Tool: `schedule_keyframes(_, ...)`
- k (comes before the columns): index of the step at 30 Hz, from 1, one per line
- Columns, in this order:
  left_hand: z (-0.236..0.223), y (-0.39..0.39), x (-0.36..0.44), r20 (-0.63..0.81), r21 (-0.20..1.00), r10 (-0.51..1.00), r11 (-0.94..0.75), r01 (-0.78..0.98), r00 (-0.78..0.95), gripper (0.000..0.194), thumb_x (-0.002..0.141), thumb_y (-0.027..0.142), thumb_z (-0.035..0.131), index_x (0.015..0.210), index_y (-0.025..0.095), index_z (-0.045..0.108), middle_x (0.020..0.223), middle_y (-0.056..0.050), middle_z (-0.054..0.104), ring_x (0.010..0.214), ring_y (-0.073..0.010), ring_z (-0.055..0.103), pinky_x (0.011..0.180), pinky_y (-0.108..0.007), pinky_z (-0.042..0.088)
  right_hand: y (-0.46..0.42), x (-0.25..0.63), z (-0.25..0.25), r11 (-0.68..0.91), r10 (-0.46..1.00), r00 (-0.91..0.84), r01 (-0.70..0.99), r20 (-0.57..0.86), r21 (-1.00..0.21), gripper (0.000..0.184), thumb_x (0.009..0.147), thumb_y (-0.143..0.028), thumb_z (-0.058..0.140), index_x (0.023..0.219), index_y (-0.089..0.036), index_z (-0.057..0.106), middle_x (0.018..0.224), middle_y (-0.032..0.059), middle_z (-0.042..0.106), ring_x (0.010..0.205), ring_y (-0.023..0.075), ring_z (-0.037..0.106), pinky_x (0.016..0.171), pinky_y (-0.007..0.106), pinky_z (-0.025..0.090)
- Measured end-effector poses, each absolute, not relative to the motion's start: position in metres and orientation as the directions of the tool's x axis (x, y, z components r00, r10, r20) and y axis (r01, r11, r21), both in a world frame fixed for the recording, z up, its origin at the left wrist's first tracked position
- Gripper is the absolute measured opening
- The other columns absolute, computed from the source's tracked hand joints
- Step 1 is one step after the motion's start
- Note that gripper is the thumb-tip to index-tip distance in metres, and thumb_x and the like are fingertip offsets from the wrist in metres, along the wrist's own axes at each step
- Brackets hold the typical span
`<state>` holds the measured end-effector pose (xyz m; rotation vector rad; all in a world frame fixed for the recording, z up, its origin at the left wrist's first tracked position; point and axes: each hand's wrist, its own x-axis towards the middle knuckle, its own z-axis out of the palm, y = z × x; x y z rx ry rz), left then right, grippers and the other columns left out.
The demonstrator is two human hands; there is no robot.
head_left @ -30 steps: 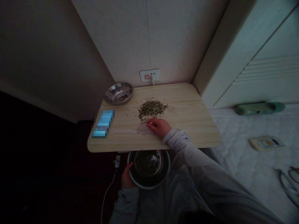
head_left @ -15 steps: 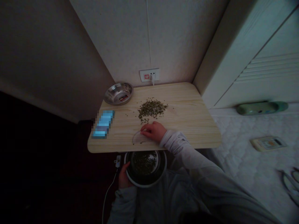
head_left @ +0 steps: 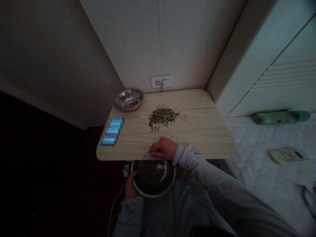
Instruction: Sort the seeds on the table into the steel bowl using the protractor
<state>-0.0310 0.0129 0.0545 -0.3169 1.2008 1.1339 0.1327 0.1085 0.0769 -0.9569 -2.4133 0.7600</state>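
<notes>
a thin clear piece (head_left: 147, 157) is pinched in the right hand (head_left: 164, 148) at the near edge of the table (head_left: 209, 131). just below that edge, the left hand (head_left: 132, 187) grips the pale-rimmed bowl (head_left: 154, 196). small dark bits (head_left: 163, 117) lie mid-table; a steel bowl (head_left: 120, 104) sits at the far left corner.

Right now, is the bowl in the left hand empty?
Not empty: small dark bits show inside the bowl that the left hand holds. It's too dim to tell how full.

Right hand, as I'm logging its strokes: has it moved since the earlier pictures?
Yes: the right hand has moved toward the near edge of the tabletop, away from the green pile.
</notes>
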Motion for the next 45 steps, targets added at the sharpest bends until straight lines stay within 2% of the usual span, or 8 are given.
schedule_keyframes(3, 0.056, 0.013, -0.031, -0.86, 0.338, 0.507, 0.482, -0.808, -0.058, 0.03, 0.067, 0.01, 0.043, 0.044, 0.016, 0.061, 0.053, -0.008, 0.066, 0.08, -0.0233, 0.059, 0.077, -0.034, 0.043, 0.104, 0.136, 0.076, 0.545, 0.724, -0.669, 0.404, 0.17, -0.734, 0.027, 0.072, -0.04, 0.048, 0.08, -0.018, 0.061, 0.054, -0.0015, 0.06, 0.05, 0.0068, 0.051, 0.066, 0.025, 0.035)
schedule_keyframes(7, 0.053, 0.011, -0.028, -0.857, 0.358, 0.507, 0.461, -0.812, -0.09, 0.028, 0.067, 0.009, 0.043, 0.048, 0.016, 0.062, 0.053, -0.007, 0.066, 0.079, -0.0232, 0.06, 0.075, -0.035, 0.044, 0.116, 0.15, 0.077, 0.241, 0.881, -0.465, 0.281, 0.088, -0.929, 0.029, 0.072, -0.039, 0.047, 0.084, -0.015, 0.057, 0.056, -0.0011, 0.058, 0.05, 0.0069, 0.052, 0.053, 0.019, 0.039)
schedule_keyframes(10, 0.052, 0.01, -0.022, -0.863, 0.339, 0.501, 0.469, -0.816, -0.071, 0.024, 0.066, 0.011, 0.045, 0.049, 0.017, 0.062, 0.053, -0.006, 0.065, 0.079, -0.0234, 0.06, 0.074, -0.035, 0.045, 0.138, 0.165, 0.078, 0.159, 0.974, -0.2, 0.246, 0.11, -0.956, 0.026, 0.069, -0.036, 0.05, 0.082, -0.014, 0.056, 0.052, -0.0025, 0.055, 0.049, 0.0081, 0.051, 0.054, 0.021, 0.041)
schedule_keyframes(16, 0.048, 0.008, -0.014, -0.873, 0.335, 0.485, 0.523, -0.784, -0.05, 0.024, 0.068, 0.012, 0.045, 0.053, 0.011, 0.063, 0.047, -0.008, 0.063, 0.073, -0.0255, 0.061, 0.072, -0.038, 0.046, 0.164, 0.179, 0.07, 0.107, 0.985, 0.102, 0.262, 0.138, -0.959, 0.024, 0.07, -0.032, 0.047, 0.085, -0.017, 0.055, 0.055, -0.0015, 0.056, 0.055, 0.0111, 0.053, 0.061, 0.027, 0.043)
schedule_keyframes(22, 0.041, 0.008, -0.016, -0.865, 0.376, 0.492, 0.506, -0.776, -0.098, 0.031, 0.071, 0.008, 0.042, 0.047, 0.012, 0.061, 0.049, -0.008, 0.064, 0.068, -0.0221, 0.062, 0.072, -0.033, 0.046, 0.161, 0.182, 0.063, 0.111, 0.976, 0.131, 0.392, 0.175, -0.913, 0.031, 0.073, -0.028, 0.038, 0.097, -0.016, 0.054, 0.069, 0.0017, 0.061, 0.064, 0.0122, 0.054, 0.065, 0.027, 0.042)
schedule_keyframes(27, 0.04, 0.008, -0.013, -0.875, 0.339, 0.481, 0.527, -0.779, -0.055, 0.027, 0.07, 0.01, 0.044, 0.05, 0.011, 0.062, 0.048, -0.007, 0.064, 0.07, -0.023, 0.062, 0.071, -0.034, 0.046, 0.16, 0.184, 0.066, 0.074, 0.966, 0.195, 0.418, 0.169, -0.905, 0.031, 0.068, -0.023, 0.041, 0.095, -0.016, 0.053, 0.068, 0.0019, 0.059, 0.062, 0.0131, 0.052, 0.063, 0.028, 0.042)
schedule_keyframes(34, 0.042, 0.007, -0.011, -0.875, 0.324, 0.482, 0.523, -0.788, -0.04, 0.021, 0.067, 0.01, 0.046, 0.054, 0.013, 0.063, 0.051, -0.006, 0.065, 0.074, -0.0242, 0.061, 0.072, -0.036, 0.046, 0.161, 0.181, 0.059, 0.136, 0.973, 0.128, 0.347, 0.191, -0.928, 0.026, 0.067, -0.025, 0.044, 0.091, -0.017, 0.043, 0.071, 0.0024, 0.057, 0.063, 0.0138, 0.054, 0.06, 0.028, 0.043)
schedule_keyframes(45, 0.031, 0.005, -0.014, -0.857, 0.39, 0.505, 0.502, -0.772, -0.104, 0.02, 0.065, 0.008, 0.048, 0.053, 0.015, 0.061, 0.05, -0.004, 0.064, 0.075, -0.0224, 0.061, 0.072, -0.035, 0.046, 0.159, 0.18, 0.06, 0.15, 0.973, 0.078, 0.496, 0.216, -0.855, 0.025, 0.07, -0.025, 0.043, 0.093, -0.017, 0.048, 0.074, 0.0033, 0.059, 0.064, 0.0133, 0.054, 0.06, 0.027, 0.043)
